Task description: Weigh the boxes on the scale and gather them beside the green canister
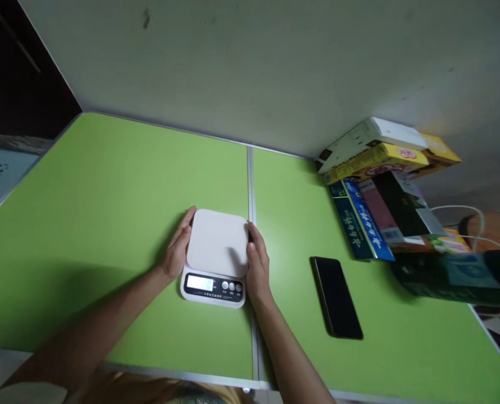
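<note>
A white digital kitchen scale (218, 241) lies flat on the green table, its lit display and round buttons on the side towards me. Nothing rests on its square plate apart from a small shadow. My left hand (178, 247) is pressed along the scale's left edge, thumb and fingers against its side. On the opposite edge, my right hand (257, 264) holds the scale in the same way. Parts of the fingers on both sides are hidden behind the edges of the scale.
A black phone (337, 297) lies right of my right arm. Further right are stacked boxes (376, 163), toothpaste boxes (359, 221) and a dark green bottle (452, 275). A metal seam (252, 185) crosses the green table (127, 185). A wall (233, 67) stands behind.
</note>
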`<state>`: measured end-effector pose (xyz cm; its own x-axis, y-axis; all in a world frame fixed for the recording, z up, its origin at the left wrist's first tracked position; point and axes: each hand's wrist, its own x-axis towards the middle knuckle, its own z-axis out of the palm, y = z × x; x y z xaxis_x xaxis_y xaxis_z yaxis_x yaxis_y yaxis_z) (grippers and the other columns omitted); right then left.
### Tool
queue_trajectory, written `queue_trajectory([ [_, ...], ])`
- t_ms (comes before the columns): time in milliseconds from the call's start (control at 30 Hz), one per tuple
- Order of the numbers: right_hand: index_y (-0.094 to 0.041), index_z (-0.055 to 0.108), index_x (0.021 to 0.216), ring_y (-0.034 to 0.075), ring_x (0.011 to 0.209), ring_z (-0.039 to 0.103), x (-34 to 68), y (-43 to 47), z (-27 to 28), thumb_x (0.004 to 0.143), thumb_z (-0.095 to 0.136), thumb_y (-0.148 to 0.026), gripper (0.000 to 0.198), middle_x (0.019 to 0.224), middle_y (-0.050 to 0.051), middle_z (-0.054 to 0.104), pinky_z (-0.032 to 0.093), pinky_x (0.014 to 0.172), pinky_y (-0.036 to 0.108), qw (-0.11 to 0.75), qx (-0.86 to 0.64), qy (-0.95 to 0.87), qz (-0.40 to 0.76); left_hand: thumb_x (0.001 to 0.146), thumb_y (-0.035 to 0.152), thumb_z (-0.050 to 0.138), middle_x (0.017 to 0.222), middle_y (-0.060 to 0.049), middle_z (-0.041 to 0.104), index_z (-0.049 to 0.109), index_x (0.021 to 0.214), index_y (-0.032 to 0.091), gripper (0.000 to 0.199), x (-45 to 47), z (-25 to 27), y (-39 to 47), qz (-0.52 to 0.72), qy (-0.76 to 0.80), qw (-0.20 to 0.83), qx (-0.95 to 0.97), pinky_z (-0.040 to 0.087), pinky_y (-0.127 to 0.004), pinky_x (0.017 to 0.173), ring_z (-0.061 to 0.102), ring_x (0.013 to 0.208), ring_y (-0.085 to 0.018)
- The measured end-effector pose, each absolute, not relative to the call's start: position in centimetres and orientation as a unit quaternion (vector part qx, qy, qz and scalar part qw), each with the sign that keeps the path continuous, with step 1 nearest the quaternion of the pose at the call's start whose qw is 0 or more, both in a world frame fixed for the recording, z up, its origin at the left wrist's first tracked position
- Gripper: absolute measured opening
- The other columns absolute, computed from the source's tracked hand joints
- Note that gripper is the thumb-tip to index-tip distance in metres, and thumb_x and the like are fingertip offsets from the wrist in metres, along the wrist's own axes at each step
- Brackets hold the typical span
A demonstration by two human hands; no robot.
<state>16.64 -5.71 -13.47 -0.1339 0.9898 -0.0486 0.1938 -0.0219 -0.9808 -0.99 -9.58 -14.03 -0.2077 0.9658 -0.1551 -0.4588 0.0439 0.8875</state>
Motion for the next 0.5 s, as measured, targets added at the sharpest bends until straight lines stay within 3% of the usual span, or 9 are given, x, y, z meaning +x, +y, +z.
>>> queue_trajectory([
  [200, -0.032, 0.043, 0.141, 0.027, 0.143, 0.034, 16.4, -5.9, -13.2, 0.091, 0.044, -0.055, 0.055, 0.152, 0.006, 0.042, 0.032, 0.113, 0.052, 0.393, -0.519, -0.599, 0.466, 0.093, 0.048, 0.040, 0.156, -0.010, 0.036, 0.026, 0.150, 0.019, 0.065, -0.9, -13.6, -9.7, 0.623, 0.458, 0.570, 0.279, 0.029, -0.041, 0.118, 0.032, 0.144, -0.025],
  [367, -0.032, 0.039, 0.143, 0.028, 0.143, 0.034, 16.2, -5.9, -13.2, 0.092, 0.042, -0.057, 0.056, 0.154, 0.006, 0.039, 0.033, 0.113, 0.054, 0.384, -0.523, -0.597, 0.471, 0.083, 0.034, 0.057, 0.155, -0.011, 0.037, 0.026, 0.150, 0.019, 0.076, -1.0, -13.0, -9.6, 0.606, 0.477, 0.563, 0.297, 0.031, -0.043, 0.117, 0.036, 0.142, -0.028],
  [500, -0.033, 0.040, 0.142, 0.027, 0.142, 0.035, 16.2, -5.8, -13.3, 0.090, 0.045, -0.059, 0.058, 0.154, 0.005, 0.038, 0.032, 0.114, 0.053, 0.389, -0.517, -0.584, 0.490, 0.080, 0.026, 0.058, 0.155, -0.010, 0.036, 0.028, 0.149, 0.021, 0.076, -1.0, -12.8, -9.4, 0.603, 0.497, 0.544, 0.307, 0.031, -0.042, 0.117, 0.034, 0.143, -0.028],
])
